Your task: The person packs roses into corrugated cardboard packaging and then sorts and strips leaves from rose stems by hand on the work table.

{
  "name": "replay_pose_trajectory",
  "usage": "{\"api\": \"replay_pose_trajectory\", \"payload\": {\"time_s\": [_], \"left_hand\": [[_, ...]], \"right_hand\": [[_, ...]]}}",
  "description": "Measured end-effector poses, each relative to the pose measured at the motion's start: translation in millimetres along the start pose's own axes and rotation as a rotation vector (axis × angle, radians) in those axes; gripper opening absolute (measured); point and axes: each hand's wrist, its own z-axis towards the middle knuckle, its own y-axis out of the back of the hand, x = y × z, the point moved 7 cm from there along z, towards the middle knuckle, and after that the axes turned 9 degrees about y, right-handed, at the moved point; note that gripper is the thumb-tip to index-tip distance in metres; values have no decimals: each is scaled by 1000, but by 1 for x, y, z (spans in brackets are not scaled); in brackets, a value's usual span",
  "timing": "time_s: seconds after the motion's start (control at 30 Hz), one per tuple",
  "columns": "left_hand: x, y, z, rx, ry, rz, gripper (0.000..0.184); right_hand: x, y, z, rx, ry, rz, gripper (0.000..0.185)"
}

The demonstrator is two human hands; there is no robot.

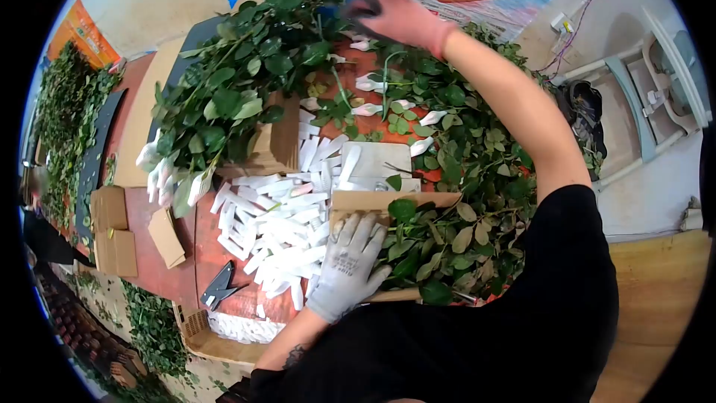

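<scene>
My left hand [348,265], in a grey glove, lies with its fingers stretched flat on a strip of cardboard [358,200]. Leafy green stems [462,242] extend to the right of that cardboard. My right hand [391,21], in a pink glove with a dark palm side, reaches over the far side of the table; its fingers are blurred, and whether they hold anything is unclear. Below it lie flower buds in white wraps [367,110] among loose leaves. Left of my left hand spreads a heap of white strips [280,235].
A bundle of leafy stems with wrapped buds [231,97] lies on cardboard at the back left. A black stapler [218,287] rests near the red table's [168,283] front edge. Cardboard pieces [165,239] lie further left. A folding chair [641,97] stands at right.
</scene>
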Motion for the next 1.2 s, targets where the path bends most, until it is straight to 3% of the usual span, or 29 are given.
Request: {"api": "replay_pose_trajectory", "payload": {"time_s": [0.1,0.17,0.3,0.43,0.5,0.53,0.57,0.6,0.63,0.7,0.73,0.77,0.83,0.87,0.9,0.97,1.1,1.17,1.2], "left_hand": [[0,-4,5,45,25,25,65],[-2,-5,9,70,33,25,66],[-3,-10,15,128,79,66,72],[-1,-15,14,156,97,69,69],[-1,-15,13,143,103,83,68],[-1,-15,12,141,102,81,68],[0,-15,11,138,104,82,68],[0,-13,11,130,107,85,68],[0,-13,11,126,94,88,69],[-2,-13,11,120,83,88,71],[-2,-13,11,123,91,86,70],[-2,-13,10,128,97,84,70],[-2,-12,9,108,85,89,68],[-3,-12,9,102,82,96,68],[-3,-12,8,97,77,101,68],[-3,-11,8,88,69,96,68],[-5,-11,6,80,52,88,67],[-7,-11,4,64,19,77,67],[-4,-13,2,66,30,65,68]], "right_hand": [[-124,-60,-103,66,-384,-56,24],[-173,-114,-158,258,-483,-180,26],[-205,-175,-209,261,-427,-436,42],[-191,-169,-209,365,-519,-361,38],[-176,-169,-210,472,-289,-539,27],[-181,-163,-214,381,-189,-565,26],[-185,-142,-215,357,-287,-512,25],[-191,-117,-218,43,-158,-695,23],[-190,-76,-212,106,-321,-715,24],[-228,2,-231,-67,-494,-785,36],[-222,58,-245,-162,-787,-746,41],[-243,105,-267,-262,-896,-817,43],[-279,225,-319,-446,-1077,-1086,30],[-253,277,-341,-826,-1139,-938,30],[-230,318,-361,-1162,-1031,-998,28],[-178,364,-359,-1360,-573,-906,28],[-162,427,-404,-1217,-605,-997,27],[-131,455,-441,-1628,-418,-432,29],[-112,467,-446,-1694,-261,-273,29]]}}
